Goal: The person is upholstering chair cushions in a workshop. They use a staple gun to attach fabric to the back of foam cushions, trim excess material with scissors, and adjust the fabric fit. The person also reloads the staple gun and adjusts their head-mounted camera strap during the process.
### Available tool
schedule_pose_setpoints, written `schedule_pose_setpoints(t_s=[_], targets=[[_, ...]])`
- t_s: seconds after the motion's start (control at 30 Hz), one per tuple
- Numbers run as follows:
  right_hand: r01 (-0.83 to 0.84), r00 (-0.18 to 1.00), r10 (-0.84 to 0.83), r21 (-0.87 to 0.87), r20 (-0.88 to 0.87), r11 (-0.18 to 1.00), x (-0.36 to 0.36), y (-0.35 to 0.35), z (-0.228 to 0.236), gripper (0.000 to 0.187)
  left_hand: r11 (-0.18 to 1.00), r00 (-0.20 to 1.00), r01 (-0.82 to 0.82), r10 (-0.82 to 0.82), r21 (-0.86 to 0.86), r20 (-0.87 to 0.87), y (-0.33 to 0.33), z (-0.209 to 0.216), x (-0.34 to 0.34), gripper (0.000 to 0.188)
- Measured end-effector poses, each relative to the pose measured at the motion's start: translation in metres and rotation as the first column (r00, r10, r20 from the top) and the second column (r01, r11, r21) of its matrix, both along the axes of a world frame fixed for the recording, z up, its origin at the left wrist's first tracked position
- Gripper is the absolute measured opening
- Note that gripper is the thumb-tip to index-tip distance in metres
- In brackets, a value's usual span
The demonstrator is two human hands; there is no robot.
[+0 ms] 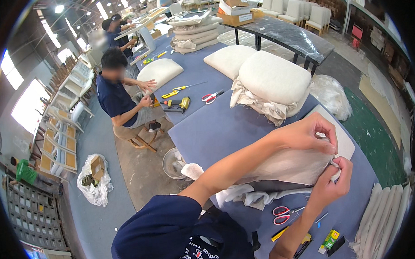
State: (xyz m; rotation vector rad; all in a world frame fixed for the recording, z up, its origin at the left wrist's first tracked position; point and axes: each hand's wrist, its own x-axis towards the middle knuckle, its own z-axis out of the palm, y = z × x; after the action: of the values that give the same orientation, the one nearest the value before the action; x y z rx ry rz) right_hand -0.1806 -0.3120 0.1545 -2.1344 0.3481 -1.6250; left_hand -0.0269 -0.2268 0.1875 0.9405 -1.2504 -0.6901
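Here both hands, left hand (308, 133) and right hand (336, 177), pinch the limp cream fabric cover (288, 166) at the seat cushion's corner on the blue tabletop (217, 125); soft, light, best held by its edge.

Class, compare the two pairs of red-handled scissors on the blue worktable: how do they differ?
The near scissors lie by the person's right hand, beside the cushion cover being worked; the far scissors lie across the table near the co-worker's tools. The near scissors look larger in the picture, the far scissors smaller. Both have red handles and lie flat, unheld.
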Motion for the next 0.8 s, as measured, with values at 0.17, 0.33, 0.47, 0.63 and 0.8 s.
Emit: schedule_pose_setpoints(t_s=[0.17, 0.33, 0.47, 0.63, 0.8], targets=[[-0.187, 0.967, 0.135, 0.236, 0.217, 0.954, 0.055, -0.023, -0.013, 0.022, 0.999, 0.999, 0.021, -0.02, -0.033, 0.047, -0.037, -0.012, 0.034, 0.012], [-0.073, 0.981, 0.047, 0.134, 0.189, 0.988, 0.118, -0.051, -0.029, 0.043, 0.998, 0.996, -0.018, 0.023, 0.066, -0.09, -0.068, -0.028, 0.09, 0.008], [-0.038, 0.997, 0.044, 0.104, -0.057, 0.994, 0.146, -0.077, -0.036, 0.039, 0.995, 0.991, -0.028, 0.04, 0.096, -0.131, -0.085, -0.042, 0.129, 0.008], [-0.246, 0.969, 0.242, 0.215, 0.044, 0.945, 0.174, -0.092, -0.047, 0.04, 0.983, 0.988, -0.092, 0.11, 0.161, -0.105, -0.092, -0.055, 0.158, 0.009], [-0.311, 0.946, 0.264, 0.283, 0.19, 0.908, 0.188, -0.091, -0.064, 0.041, 0.974, 0.986, -0.073, 0.102, 0.213, -0.129, -0.09, -0.052, 0.163, 0.008]])
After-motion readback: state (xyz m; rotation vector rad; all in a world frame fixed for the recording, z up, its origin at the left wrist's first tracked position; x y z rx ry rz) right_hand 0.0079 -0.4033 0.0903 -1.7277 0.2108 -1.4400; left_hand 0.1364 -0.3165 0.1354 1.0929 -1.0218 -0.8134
